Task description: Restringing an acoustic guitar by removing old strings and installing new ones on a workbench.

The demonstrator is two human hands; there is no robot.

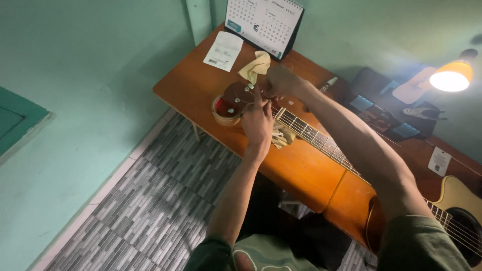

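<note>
An acoustic guitar (pixel 321 140) lies across the wooden table (pixel 301 170), its headstock (pixel 237 94) resting on a roll of tape (pixel 223 113). My left hand (pixel 257 123) sits on the neck just below the headstock, with fingers pinching at the strings near the tuning pegs. My right hand (pixel 281 81) is curled shut at the far side of the headstock, gripping something small at a tuner; what it grips is hidden. A yellow cloth (pixel 283 135) lies under the neck.
Another yellow cloth (pixel 255 66), a paper slip (pixel 223 50) and a desk calendar (pixel 263 22) stand at the table's far end. A lit lamp (pixel 452 75) and a dark pouch with tools (pixel 391 108) are at right. Grey tiled floor (pixel 160 200) lies left.
</note>
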